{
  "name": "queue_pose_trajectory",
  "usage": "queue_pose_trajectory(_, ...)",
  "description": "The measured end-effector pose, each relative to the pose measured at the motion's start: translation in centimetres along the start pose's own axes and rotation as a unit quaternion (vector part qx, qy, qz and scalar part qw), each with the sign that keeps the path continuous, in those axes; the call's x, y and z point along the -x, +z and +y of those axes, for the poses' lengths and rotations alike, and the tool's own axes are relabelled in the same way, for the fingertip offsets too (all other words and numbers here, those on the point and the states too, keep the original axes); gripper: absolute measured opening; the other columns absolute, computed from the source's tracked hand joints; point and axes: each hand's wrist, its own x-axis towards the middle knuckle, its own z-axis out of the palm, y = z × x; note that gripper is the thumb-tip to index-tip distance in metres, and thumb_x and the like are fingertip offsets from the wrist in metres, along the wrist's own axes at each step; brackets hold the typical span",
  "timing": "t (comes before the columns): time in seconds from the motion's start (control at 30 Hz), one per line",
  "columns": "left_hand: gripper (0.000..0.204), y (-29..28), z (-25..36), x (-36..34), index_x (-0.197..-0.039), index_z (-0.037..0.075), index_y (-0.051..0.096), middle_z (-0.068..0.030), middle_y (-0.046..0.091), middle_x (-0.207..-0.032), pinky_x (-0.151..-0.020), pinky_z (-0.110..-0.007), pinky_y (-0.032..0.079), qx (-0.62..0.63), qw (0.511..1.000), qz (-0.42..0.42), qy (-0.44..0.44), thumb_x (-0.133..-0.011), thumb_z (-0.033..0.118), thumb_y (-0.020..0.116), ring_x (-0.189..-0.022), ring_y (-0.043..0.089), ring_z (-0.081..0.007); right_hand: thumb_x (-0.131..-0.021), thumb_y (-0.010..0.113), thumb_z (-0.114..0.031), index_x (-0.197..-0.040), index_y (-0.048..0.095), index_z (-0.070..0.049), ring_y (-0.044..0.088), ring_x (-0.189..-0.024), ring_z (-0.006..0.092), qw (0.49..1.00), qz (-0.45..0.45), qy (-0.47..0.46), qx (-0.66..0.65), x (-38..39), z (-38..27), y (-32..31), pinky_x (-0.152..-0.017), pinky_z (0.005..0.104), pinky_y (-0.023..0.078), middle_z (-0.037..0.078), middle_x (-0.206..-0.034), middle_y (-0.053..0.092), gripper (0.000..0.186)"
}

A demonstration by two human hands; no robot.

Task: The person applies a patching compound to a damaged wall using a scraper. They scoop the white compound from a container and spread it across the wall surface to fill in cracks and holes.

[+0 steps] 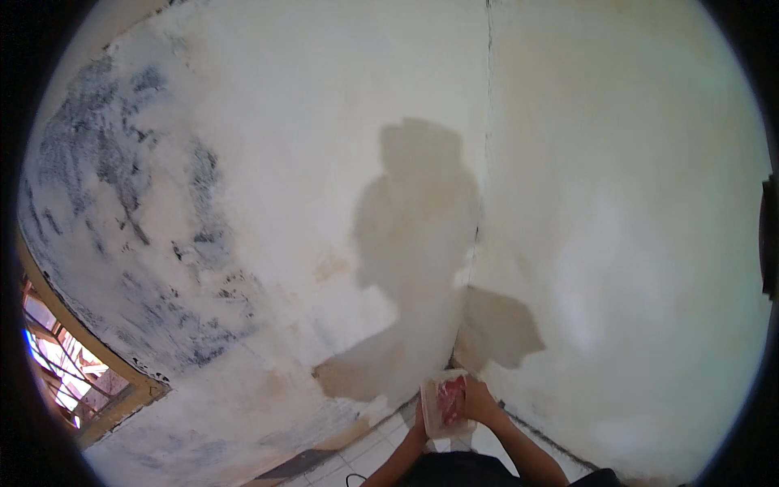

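Note:
Low in the head view, near the foot of the wall corner, my left hand (420,416) grips the left side of a pale, see-through plastic tub (433,415). Over the tub's right part, my right hand (480,399) is closed on a red flat piece smeared with white (450,396). Its exact kind is hard to make out, and the fingers of both hands are partly hidden.
Two off-white walls meet at a cracked corner (488,97). Dark, patchy stains (122,162) cover the left wall above a barred window (73,369). My shadow (418,211) falls across the corner. White floor tiles (365,450) lie below.

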Motion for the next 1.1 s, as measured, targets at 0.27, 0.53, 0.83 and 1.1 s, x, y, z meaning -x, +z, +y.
queue_pose_trajectory(0.27, 0.067, 2.8, 0.5, 0.9, -0.143, 0.011, 0.044, -0.0161, 0.051, -0.141, -0.095, -0.046, 0.051, -0.103, 0.979, 0.17, 0.038, -0.095, 0.057, 0.037, -0.121, 0.056, -0.032, -0.079, 0.057, -0.01, -0.096, 0.055, 0.006, 0.062, -0.082, 0.0516, 0.999, 0.005, 0.008, -0.037, 0.9, -2.2, -1.2, -0.072, 0.0556, 0.05, 0.032, -0.083, 0.063, 0.023)
queue_pose_trajectory(0.53, 0.063, 0.4, -0.7, 2.8, -0.142, 0.011, 0.046, -0.015, 0.053, -0.139, -0.097, -0.045, 0.05, 0.017, 0.996, 0.085, 0.014, -0.097, 0.054, 0.039, -0.121, 0.057, -0.0314, -0.08, 0.057, -0.008, -0.101, 0.052, 0.006, 0.061, -0.079, 0.0527, 0.999, 0.02, 0.005, -0.03, 2.6, -2.1, -0.5, -0.069, 0.0565, 0.049, 0.031, -0.081, 0.063, 0.027)
queue_pose_trajectory(0.83, 0.064, 5.3, -1.3, 3.9, -0.137, 0.013, 0.05, -0.0127, 0.061, -0.126, -0.063, -0.041, 0.057, -0.024, 0.978, 0.205, -0.025, -0.097, 0.06, 0.034, -0.1, 0.065, -0.0282, -0.083, 0.056, -0.007, -0.095, 0.052, 0.006, 0.062, -0.076, 0.05, 0.997, 0.024, 0.072, -0.028, 4.4, -2.1, 0.0, -0.065, 0.0539, 0.048, 0.031, -0.078, 0.062, 0.019)
queue_pose_trajectory(1.1, 0.066, 4.5, -2.8, 5.8, -0.134, 0.009, 0.052, -0.0137, 0.064, -0.119, -0.06, -0.043, 0.058, -0.003, 0.975, 0.224, -0.003, -0.096, 0.06, 0.036, -0.093, 0.067, -0.0299, -0.085, 0.058, -0.007, -0.094, 0.052, 0.006, 0.063, -0.078, 0.0477, 0.996, 0.043, 0.066, -0.039, 7.3, -2.6, 1.1, -0.063, 0.0507, 0.048, 0.031, -0.077, 0.061, 0.016)
